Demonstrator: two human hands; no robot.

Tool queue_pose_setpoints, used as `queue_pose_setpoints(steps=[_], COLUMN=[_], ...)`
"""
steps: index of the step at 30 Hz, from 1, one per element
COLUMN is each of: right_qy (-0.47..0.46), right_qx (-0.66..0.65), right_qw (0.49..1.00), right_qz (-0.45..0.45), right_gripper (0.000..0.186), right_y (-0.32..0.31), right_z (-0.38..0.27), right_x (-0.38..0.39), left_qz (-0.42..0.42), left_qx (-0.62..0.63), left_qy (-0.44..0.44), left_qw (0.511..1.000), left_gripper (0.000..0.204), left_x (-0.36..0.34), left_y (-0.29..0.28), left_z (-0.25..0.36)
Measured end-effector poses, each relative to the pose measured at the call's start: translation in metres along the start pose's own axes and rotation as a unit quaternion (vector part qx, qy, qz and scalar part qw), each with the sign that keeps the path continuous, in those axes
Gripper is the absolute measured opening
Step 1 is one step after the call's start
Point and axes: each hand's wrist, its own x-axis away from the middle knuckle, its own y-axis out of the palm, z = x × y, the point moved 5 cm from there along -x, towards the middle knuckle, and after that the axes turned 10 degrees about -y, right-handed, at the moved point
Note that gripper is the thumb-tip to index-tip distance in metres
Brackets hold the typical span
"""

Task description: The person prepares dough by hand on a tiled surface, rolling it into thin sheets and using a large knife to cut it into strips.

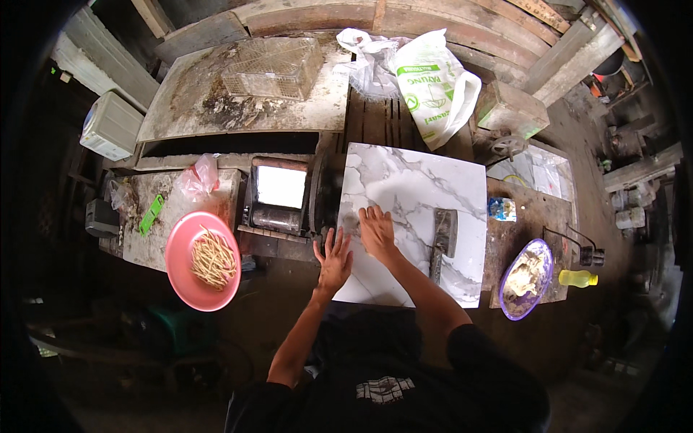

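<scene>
A white tile slab (415,187) with grey veins lies in front of me. Over its left part, my right hand (377,231) is closed with the fingers curled down; whatever they may hold is hidden. My left hand (333,263) is open at the slab's left edge, fingers spread and nothing visible in it. To the right of my right hand, a dark cleaver-like tool (445,232) rests on the slab. Left of the slab stands a dark machine (278,220) with a roller and a bright white panel (280,187).
A pink basin (173,252) holds thin pale sticks (214,261). At the right are a purple bowl (505,307) with pale dough-like stuff (527,274), a yellow bottle (577,278) and a blue-white packet (502,209). Behind lie a white bag (437,94) and a wire crate (278,68).
</scene>
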Motion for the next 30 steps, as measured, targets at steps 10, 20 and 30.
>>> queue_pose_setpoints(steps=[10, 20, 30], right_qy=[0.176, 0.225, 0.286], right_qx=[-0.137, -0.071, -0.117], right_qw=[0.975, 0.968, 0.935], right_qz=[-0.016, 0.084, 0.172], right_gripper=[0.03, 0.036, 0.033], right_y=[-0.005, -0.002, -0.026], right_z=[0.065, 0.007, 0.027], right_x=[-0.009, 0.068, 0.096], left_qz=[-0.016, -0.123, -0.127], left_qx=[0.048, 0.044, -0.005], left_qy=[0.052, 0.182, 0.182], left_qw=[0.997, 0.975, 0.975], left_gripper=[0.042, 0.044, 0.04], left_x=[-0.017, -0.044, -0.048], left_y=[-0.004, 0.026, 0.034], left_z=[-0.005, 0.016, 0.017])
